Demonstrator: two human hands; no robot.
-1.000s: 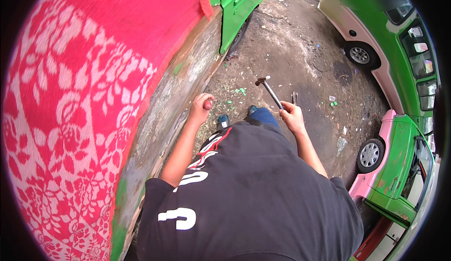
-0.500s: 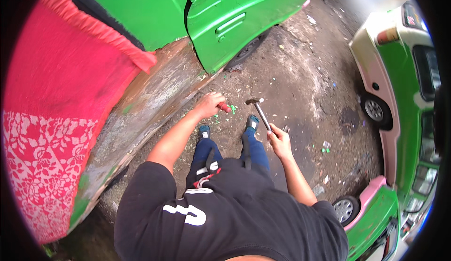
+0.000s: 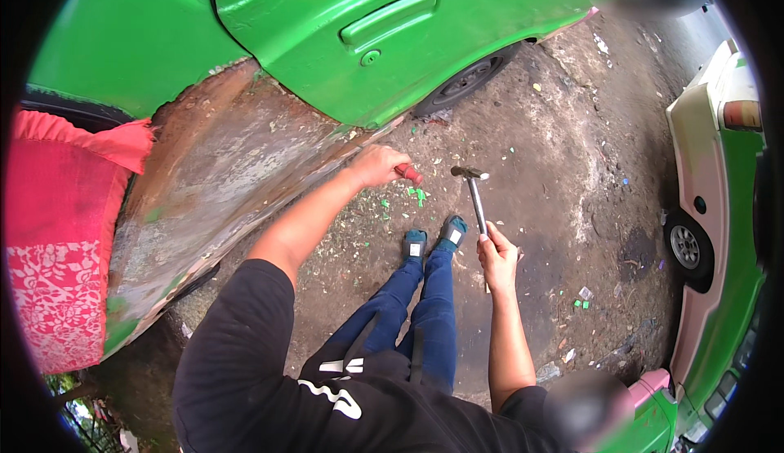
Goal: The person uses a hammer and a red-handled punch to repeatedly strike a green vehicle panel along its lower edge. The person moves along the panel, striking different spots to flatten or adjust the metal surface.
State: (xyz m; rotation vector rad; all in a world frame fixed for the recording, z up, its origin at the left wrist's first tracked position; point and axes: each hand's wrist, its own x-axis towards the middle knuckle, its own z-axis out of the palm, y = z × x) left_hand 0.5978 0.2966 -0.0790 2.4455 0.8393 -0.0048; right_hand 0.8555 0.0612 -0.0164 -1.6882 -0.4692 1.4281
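Observation:
My left hand (image 3: 377,166) is closed around a tool with a red handle (image 3: 409,174); the handle's end sticks out toward the right, and the tool's working end is hidden. That hand is beside the lower edge of a green vehicle's body (image 3: 294,53), near a scraped, rusty panel (image 3: 204,175) with patches of bare metal and old paint. In my right hand (image 3: 500,259) is a hammer (image 3: 478,202), gripped low on its metal-coloured shaft. The hammer's head is raised, to the right of the red handle and apart from it.
Red patterned cloth (image 3: 61,249) drapes over the panel at left. A black tyre (image 3: 469,82) is under the green vehicle. Green paint flakes (image 3: 419,196) litter the dirt ground (image 3: 563,175) by my feet. Another green, pink and white vehicle (image 3: 719,167) stands at right.
My view has shifted closer to the green vehicle, and my feet have come together. Both hands are nearer the green door, still holding the red-handled tool and the hammer.

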